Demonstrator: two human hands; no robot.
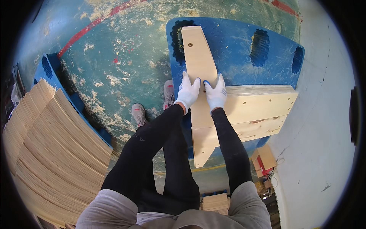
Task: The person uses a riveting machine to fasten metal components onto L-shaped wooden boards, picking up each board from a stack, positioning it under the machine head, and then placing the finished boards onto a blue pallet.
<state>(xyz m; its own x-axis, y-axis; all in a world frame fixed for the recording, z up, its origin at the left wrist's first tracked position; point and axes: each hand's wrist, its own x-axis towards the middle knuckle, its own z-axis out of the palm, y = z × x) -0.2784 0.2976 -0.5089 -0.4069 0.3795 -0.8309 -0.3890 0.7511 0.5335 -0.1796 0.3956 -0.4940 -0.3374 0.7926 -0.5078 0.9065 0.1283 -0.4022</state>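
Plywood panel (200, 63), tapered at its far end, lies over a blue plastic pallet (233, 47); gloved left hand (188, 92) and right hand (216, 94) clasp opposite edges, thumbs on top; aligning seems in hand, next calling for even pressure

The pallet (232, 57) is blue, scuffed whitish. On it, the boards (263, 101) are pale cream wood, some with brown knots. Above it, the left glove (187, 91) and right glove (216, 94) are white, tipped blue. Left of it, the floor (126, 49) is teal blotched with cream, the line (89, 27) red, and the sheets (65, 141) striped tan. The shoes (138, 111) beside it seem grey and pink, though small here.
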